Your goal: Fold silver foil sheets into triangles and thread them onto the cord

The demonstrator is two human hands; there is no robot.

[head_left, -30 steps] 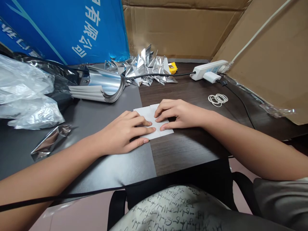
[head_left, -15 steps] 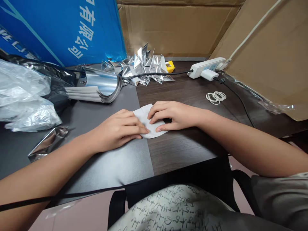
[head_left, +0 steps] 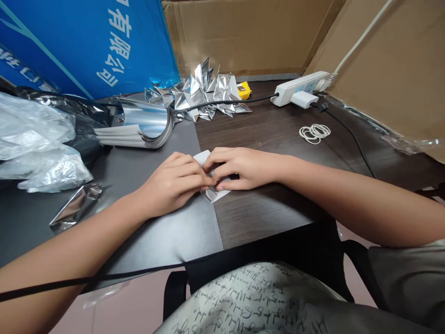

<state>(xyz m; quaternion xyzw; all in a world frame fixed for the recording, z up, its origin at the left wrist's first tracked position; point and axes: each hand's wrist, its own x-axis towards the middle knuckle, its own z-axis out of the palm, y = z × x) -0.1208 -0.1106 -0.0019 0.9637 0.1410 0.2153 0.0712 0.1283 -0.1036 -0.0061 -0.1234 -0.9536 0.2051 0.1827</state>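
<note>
I now see a silver flap (head_left: pixel 210 193) on the square-cornered, white, silver-backed paper sheet (head_left: pixel 202 157), which showed only white half a second ago; folding seems under way. My left hand (head_left: pixel 174 184) curls over it, grip hidden; my right hand (head_left: pixel 239 168), half-open, rests fingertips there. It straddles the grey-and-brown worktop's (head_left: pixel 257 218) seam, tan cardboard panels (head_left: pixel 239 39) beyond.

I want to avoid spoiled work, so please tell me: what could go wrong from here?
The white sheet is bent under the left hand and right hand, silver partly showing; a slip might crease it crookedly. It lies partly on the grey surface, partly on the brown surface; an uneven join, if any, could mark it. Behind, the black cord runs across the silver pieces; a tug might shift them.
</note>
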